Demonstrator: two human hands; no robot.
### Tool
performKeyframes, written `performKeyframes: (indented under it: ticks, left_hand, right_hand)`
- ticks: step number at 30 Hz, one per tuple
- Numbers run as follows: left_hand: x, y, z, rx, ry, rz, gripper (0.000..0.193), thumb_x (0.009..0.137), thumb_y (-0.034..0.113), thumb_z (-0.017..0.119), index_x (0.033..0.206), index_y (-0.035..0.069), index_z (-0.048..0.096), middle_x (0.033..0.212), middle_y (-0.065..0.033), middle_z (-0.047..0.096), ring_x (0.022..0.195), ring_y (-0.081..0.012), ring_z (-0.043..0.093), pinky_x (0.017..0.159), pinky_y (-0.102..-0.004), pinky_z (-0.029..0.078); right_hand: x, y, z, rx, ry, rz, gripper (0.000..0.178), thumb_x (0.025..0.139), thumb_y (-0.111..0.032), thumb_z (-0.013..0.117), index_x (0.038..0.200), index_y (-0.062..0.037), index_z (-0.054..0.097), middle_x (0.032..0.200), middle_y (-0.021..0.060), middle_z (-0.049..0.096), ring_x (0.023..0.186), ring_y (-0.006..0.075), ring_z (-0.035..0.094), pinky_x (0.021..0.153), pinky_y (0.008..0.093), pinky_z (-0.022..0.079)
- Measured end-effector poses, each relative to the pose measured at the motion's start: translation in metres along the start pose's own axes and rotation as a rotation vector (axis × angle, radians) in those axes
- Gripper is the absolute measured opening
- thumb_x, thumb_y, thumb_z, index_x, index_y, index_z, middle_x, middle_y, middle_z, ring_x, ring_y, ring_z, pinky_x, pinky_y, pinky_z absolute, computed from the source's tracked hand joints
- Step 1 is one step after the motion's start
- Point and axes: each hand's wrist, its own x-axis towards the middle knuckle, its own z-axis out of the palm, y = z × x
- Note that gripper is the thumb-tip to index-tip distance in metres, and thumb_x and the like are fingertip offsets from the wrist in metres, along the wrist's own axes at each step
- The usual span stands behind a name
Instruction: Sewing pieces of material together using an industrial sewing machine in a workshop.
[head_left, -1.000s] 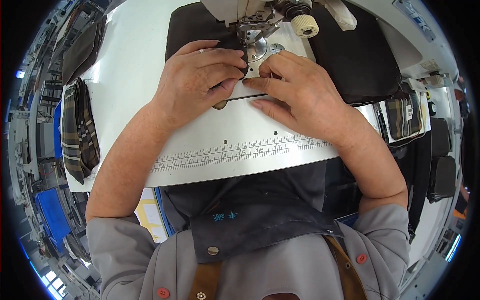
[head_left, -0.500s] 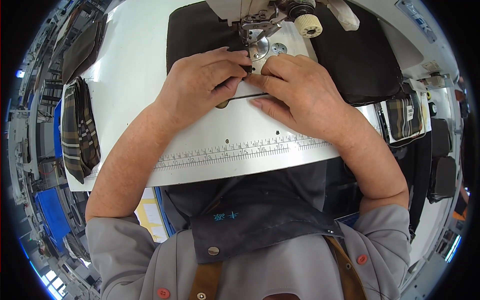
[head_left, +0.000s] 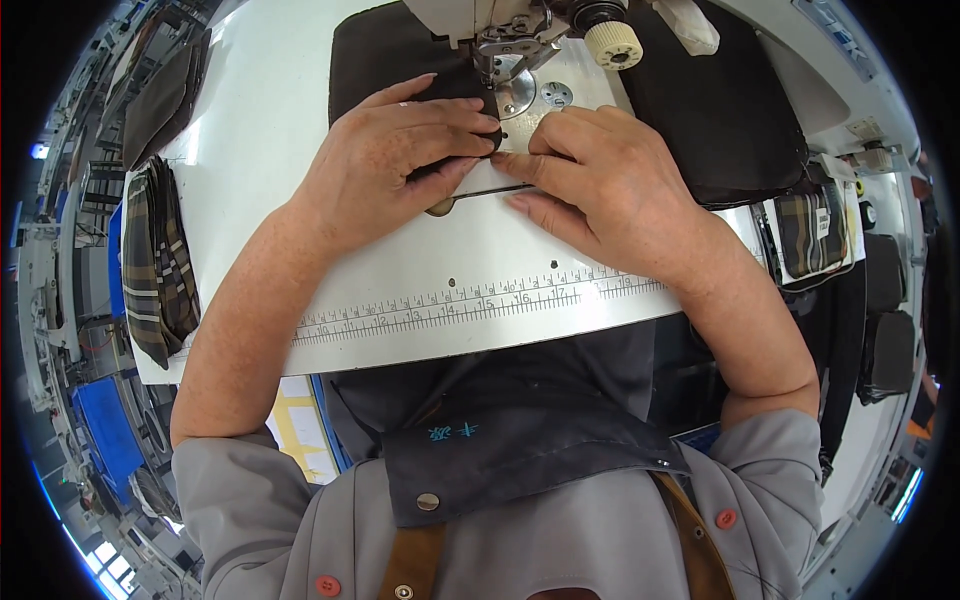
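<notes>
A dark brown fabric panel (head_left: 390, 60) lies on the white sewing table, its near right corner beside the needle area of the sewing machine (head_left: 505, 45). Across that corner rests my left hand (head_left: 400, 150), fingers stretched out and pressing the cloth flat, thumb tucked toward the edge. My right hand (head_left: 610, 185) is just to the right, its index fingertip close to the panel's corner and its thumb apart on the table. No cloth shows between the right thumb and index finger. The left palm hides part of the panel's near edge.
More dark panels (head_left: 710, 110) are stacked right of the machine. Folded plaid fabric (head_left: 160, 260) sits at the table's left edge, another plaid piece (head_left: 805, 235) at the right. A printed ruler (head_left: 450, 310) runs along the table's front edge.
My left hand has flattened, its fingers spreading further over the panel. The panel's corner has shifted slightly, and my right hand has barely moved.
</notes>
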Motion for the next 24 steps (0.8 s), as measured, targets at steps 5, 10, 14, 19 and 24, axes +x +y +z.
performKeyframes:
  ticks: [5, 10, 14, 19, 24]
  left_hand:
    - [-0.001, -0.006, 0.001, -0.12, -0.006, 0.001, 0.024, 0.085, 0.001, 0.075, 0.108, 0.007, 0.079, 0.123, -0.0069, 0.074, 0.126, -0.0251, 0.065, 0.117, -0.0476, 0.044]
    - [0.0, -0.011, -0.002, -0.171, -0.035, 0.016, 0.025, 0.085, 0.0, 0.075, 0.109, 0.006, 0.079, 0.125, -0.0089, 0.074, 0.122, -0.0268, 0.068, 0.116, -0.0465, 0.046]
    - [0.0, -0.015, -0.001, -0.171, -0.044, 0.022, 0.026, 0.085, 0.0, 0.075, 0.11, 0.006, 0.079, 0.125, -0.0097, 0.074, 0.121, -0.0274, 0.069, 0.116, -0.047, 0.045]
    - [0.004, -0.02, -0.003, -0.169, -0.051, 0.001, 0.028, 0.086, -0.001, 0.074, 0.113, 0.006, 0.078, 0.124, -0.0119, 0.074, 0.121, -0.0273, 0.069, 0.117, -0.0476, 0.044]
    - [0.008, -0.03, -0.001, -0.156, -0.023, 0.001, 0.027, 0.087, 0.0, 0.073, 0.114, 0.005, 0.078, 0.122, -0.0122, 0.075, 0.12, -0.0269, 0.069, 0.117, -0.0467, 0.044]
  right_hand:
    - [0.004, 0.001, 0.003, -0.015, 0.102, 0.029, 0.022, 0.082, -0.02, 0.079, 0.098, -0.0066, 0.075, 0.095, 0.0043, 0.063, 0.088, 0.0244, 0.065, 0.073, 0.0404, 0.053]
    - [0.003, -0.001, 0.001, 0.02, 0.023, 0.083, 0.023, 0.082, -0.019, 0.079, 0.1, -0.0052, 0.075, 0.099, 0.0054, 0.063, 0.091, 0.0259, 0.064, 0.076, 0.0406, 0.054]
    - [0.003, 0.0, 0.002, 0.032, 0.017, 0.09, 0.024, 0.082, -0.019, 0.08, 0.101, -0.005, 0.075, 0.099, 0.0055, 0.063, 0.091, 0.0266, 0.064, 0.077, 0.0408, 0.053]
    - [0.006, 0.002, 0.005, 0.005, 0.035, 0.115, 0.027, 0.083, -0.022, 0.08, 0.104, -0.0046, 0.076, 0.101, 0.0061, 0.062, 0.094, 0.0263, 0.063, 0.08, 0.041, 0.052]
    - [0.008, 0.003, 0.005, -0.064, 0.028, 0.11, 0.034, 0.085, -0.027, 0.078, 0.111, -0.0049, 0.074, 0.103, 0.0058, 0.06, 0.095, 0.0259, 0.06, 0.081, 0.0408, 0.051]
